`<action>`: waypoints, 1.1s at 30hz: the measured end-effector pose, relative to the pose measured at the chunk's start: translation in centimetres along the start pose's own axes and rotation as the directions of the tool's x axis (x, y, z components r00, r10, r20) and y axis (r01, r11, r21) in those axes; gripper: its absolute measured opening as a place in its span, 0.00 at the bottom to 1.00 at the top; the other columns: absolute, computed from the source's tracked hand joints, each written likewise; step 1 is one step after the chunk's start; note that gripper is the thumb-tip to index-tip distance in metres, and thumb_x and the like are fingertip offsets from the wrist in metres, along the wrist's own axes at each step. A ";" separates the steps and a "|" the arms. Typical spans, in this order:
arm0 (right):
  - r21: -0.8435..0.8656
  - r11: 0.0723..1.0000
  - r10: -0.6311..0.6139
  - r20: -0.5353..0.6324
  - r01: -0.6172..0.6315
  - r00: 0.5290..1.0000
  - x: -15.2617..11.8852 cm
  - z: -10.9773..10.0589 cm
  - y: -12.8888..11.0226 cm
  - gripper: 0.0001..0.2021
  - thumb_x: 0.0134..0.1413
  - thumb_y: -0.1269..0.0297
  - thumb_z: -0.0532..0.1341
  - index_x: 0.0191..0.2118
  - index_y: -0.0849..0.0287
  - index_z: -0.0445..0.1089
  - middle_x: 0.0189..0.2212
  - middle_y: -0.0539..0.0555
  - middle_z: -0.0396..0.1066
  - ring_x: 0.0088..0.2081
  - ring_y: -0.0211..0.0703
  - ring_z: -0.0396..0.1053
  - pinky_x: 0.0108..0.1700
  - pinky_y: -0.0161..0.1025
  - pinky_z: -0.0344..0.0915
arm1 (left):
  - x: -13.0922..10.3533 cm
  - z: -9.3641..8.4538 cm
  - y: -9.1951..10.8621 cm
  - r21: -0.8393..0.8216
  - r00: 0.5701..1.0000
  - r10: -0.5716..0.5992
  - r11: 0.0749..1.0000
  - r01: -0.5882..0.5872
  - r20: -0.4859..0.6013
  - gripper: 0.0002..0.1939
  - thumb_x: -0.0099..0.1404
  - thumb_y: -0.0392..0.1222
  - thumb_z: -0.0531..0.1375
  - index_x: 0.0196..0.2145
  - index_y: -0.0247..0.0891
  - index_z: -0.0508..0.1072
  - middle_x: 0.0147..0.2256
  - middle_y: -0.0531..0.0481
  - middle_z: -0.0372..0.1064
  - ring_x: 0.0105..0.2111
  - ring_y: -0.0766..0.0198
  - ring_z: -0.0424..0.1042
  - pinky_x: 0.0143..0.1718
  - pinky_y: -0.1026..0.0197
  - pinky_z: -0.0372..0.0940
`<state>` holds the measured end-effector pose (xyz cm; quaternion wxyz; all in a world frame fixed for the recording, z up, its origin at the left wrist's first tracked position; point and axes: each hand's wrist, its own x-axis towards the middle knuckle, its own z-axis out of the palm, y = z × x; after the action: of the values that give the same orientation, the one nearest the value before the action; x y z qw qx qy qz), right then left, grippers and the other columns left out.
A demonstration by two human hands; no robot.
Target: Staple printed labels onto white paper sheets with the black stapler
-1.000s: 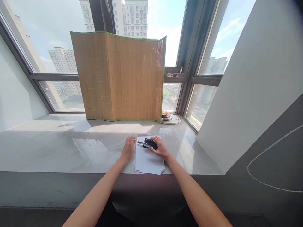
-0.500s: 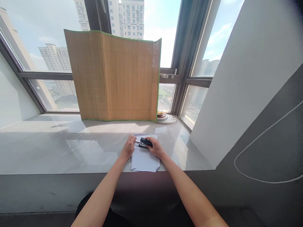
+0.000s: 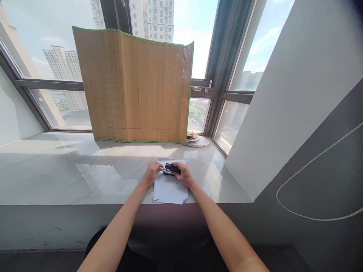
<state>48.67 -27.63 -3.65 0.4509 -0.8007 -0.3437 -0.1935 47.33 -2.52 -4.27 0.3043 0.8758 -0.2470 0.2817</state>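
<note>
A black stapler (image 3: 173, 168) is held over white paper sheets (image 3: 170, 190), its top and base parted at the left end. My right hand (image 3: 183, 174) wraps round its right end. Thumb and fingers of my left hand (image 3: 153, 172) are pinched at a thin metal piece that juts from the stapler's left end. Whether something small, such as staples, is also between those fingertips is too small to tell. The sheets lie at the front edge of the sill, with a lower corner bent.
The glossy tiled sill (image 3: 127, 151) carries small dark bits (image 3: 106, 166) on the left. A bamboo mat (image 3: 138, 90) with green edging stands against the windows. Beside it lie stacked plates (image 3: 195, 139). A bead cord (image 3: 309, 166) hangs at the right.
The whole view has shifted slightly, so the sill and paper appear a little further left and higher. Both hands keep their hold at the stapler, with the left fingers moved only slightly.
</note>
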 end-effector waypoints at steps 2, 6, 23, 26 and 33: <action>0.004 1.000 0.006 0.004 -0.006 1.000 0.0 0.0 -0.1 0.23 0.52 0.72 0.67 0.55 0.51 0.74 0.49 0.56 0.79 0.51 0.54 0.75 0.56 0.51 0.70 | 0.0 0.0 0.2 -0.022 0.999 0.005 1.000 -0.004 0.045 0.07 0.70 0.32 0.59 0.42 0.40 0.76 0.42 0.45 0.76 0.43 0.55 0.73 0.49 0.51 0.69; 0.034 0.999 0.010 -0.010 -0.010 1.000 0.0 -0.2 -0.3 0.22 0.52 0.72 0.67 0.54 0.50 0.75 0.49 0.55 0.79 0.52 0.53 0.75 0.56 0.50 0.70 | 0.0 -0.1 0.4 -0.072 0.996 0.032 0.997 -0.026 0.079 0.08 0.70 0.32 0.58 0.41 0.41 0.75 0.42 0.46 0.76 0.44 0.55 0.73 0.50 0.51 0.70; 0.196 0.980 0.051 -0.066 -0.037 0.997 0.0 -1.0 -0.7 0.19 0.51 0.65 0.70 0.50 0.53 0.79 0.45 0.55 0.81 0.46 0.51 0.77 0.53 0.47 0.71 | 0.1 -1.0 1.4 -0.166 0.998 0.041 0.986 -0.033 0.045 0.07 0.75 0.41 0.58 0.43 0.41 0.78 0.42 0.45 0.77 0.44 0.56 0.76 0.48 0.53 0.73; 0.275 0.958 0.104 -0.079 -0.079 0.991 0.0 -1.1 -0.7 0.19 0.50 0.63 0.71 0.50 0.53 0.80 0.45 0.55 0.81 0.47 0.52 0.78 0.54 0.48 0.72 | -0.1 -1.3 1.8 -0.177 1.000 0.018 0.984 -0.017 0.009 0.09 0.75 0.44 0.59 0.48 0.42 0.78 0.45 0.46 0.79 0.44 0.56 0.78 0.50 0.53 0.74; 0.483 0.857 0.246 -0.076 -0.181 0.966 0.0 -1.8 -0.8 0.23 0.43 0.54 0.78 0.46 0.55 0.84 0.41 0.56 0.83 0.44 0.55 0.80 0.52 0.54 0.76 | -0.2 -1.9 2.8 -0.198 0.999 0.033 0.980 -0.031 0.007 0.10 0.75 0.48 0.59 0.43 0.42 0.78 0.40 0.48 0.80 0.39 0.59 0.79 0.45 0.55 0.75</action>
<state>48.13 -28.85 -2.25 0.6729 -0.6851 -0.2580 -0.1064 44.83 -3.15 -2.07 0.3839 0.8386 -0.2894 0.2561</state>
